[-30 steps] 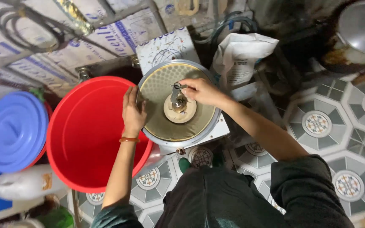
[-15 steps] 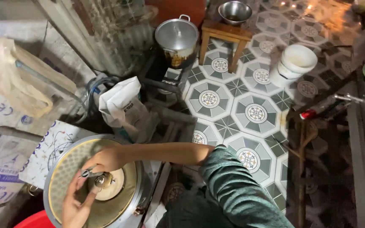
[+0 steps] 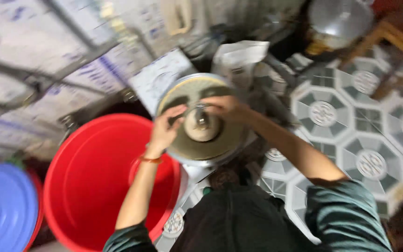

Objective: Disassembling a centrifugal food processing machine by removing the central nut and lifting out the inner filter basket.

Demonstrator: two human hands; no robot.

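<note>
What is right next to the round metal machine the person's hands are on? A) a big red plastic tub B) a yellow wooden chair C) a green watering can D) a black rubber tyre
A: a big red plastic tub sits just beside the round metal machine, under the left hand, while the right hand rests on the machine's top.

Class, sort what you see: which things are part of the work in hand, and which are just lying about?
In hand: left hand, right hand, round metal disc, centre knob.
Lying about: red tub, blue lid, white bag, steel pot.
</note>
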